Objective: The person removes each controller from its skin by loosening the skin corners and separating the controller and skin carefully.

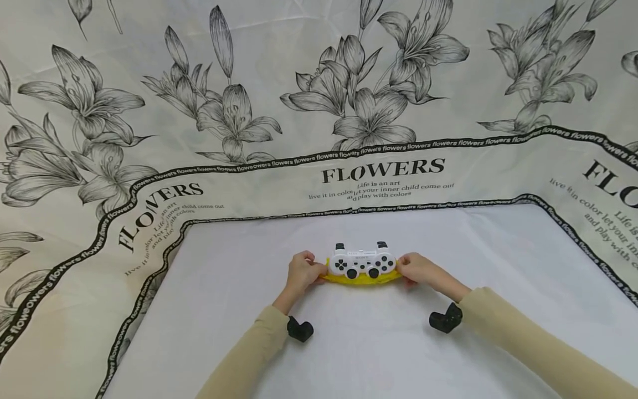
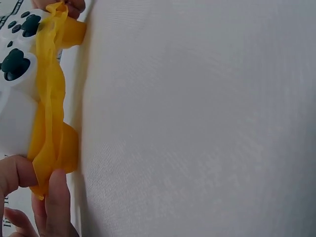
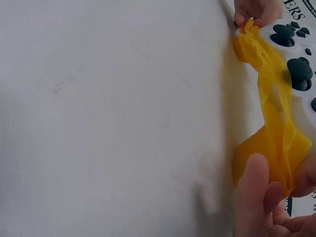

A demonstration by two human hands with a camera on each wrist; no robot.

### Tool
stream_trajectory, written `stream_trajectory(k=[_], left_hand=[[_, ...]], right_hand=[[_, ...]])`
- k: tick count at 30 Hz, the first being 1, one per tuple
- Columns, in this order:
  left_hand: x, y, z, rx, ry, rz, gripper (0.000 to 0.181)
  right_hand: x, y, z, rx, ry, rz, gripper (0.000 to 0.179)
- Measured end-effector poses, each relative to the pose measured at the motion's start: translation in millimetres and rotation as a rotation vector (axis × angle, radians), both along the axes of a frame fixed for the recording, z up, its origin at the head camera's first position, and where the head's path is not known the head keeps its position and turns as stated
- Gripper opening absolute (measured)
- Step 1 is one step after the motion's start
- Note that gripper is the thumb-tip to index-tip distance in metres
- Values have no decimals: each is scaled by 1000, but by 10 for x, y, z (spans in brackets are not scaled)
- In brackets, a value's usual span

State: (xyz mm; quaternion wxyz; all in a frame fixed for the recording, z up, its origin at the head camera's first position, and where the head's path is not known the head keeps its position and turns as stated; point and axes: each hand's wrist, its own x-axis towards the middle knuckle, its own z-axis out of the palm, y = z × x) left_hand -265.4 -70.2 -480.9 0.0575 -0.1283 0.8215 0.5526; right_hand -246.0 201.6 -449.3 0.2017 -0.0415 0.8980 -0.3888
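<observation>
A white game controller (image 1: 362,257) with black sticks and buttons sits partly inside a soft yellow cover (image 1: 364,280), in the middle of the head view. My left hand (image 1: 303,272) pinches the cover's left end between thumb and fingers. At the opposite end, my right hand (image 1: 420,269) pinches the cover's right side. In the left wrist view the stretchy yellow cover (image 2: 51,89) lies in folds along the controller's near edge, and its rim looks loose. The right wrist view shows the white controller's stick (image 3: 299,71) beside the yellow rim. The controller's underside is hidden.
A white cloth (image 1: 359,349) covers the table under the hands. Behind it stands a fabric backdrop (image 1: 259,191) with printed flowers and lettering. A black wrist mount (image 1: 301,329) is near the left cuff, and another black mount (image 1: 446,318) is near the right cuff.
</observation>
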Motion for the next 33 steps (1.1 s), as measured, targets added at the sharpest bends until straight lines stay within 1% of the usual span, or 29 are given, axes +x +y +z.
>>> stream_trajectory(k=[3, 5, 11, 14, 18, 21, 23, 25, 27, 29, 33], left_hand=[[6, -11, 3, -18, -10, -9, 30], [4, -3, 16, -14, -15, -18, 29], [39, 18, -8, 14, -20, -38, 25], [62, 32, -27, 8, 4, -50, 23], [78, 41, -38, 9, 32, -45, 23], [97, 24, -50, 30, 23, -38, 25], [106, 9, -51, 45, 16, -51, 28], [110, -9, -50, 50, 8, -73, 30], [112, -33, -39, 58, 0, -112, 32], [117, -65, -25, 57, -10, -169, 34], [126, -138, 13, 60, -32, -303, 37]], right_hand=[[-4, 7, -18, -23, -22, 3, 26], [-7, 21, -24, -38, -40, -4, 26], [27, 26, -53, -80, -77, -56, 30], [63, 24, -49, -147, -90, -97, 33], [112, 21, -42, -253, -107, -145, 38], [132, 18, -48, -283, -122, -181, 42], [135, 27, -48, -301, -137, -207, 44], [134, 44, -43, -334, -157, -228, 45], [134, 62, -39, -372, -179, -245, 47], [138, 80, -37, -408, -196, -251, 48], [148, 101, -46, -447, -211, -268, 49]])
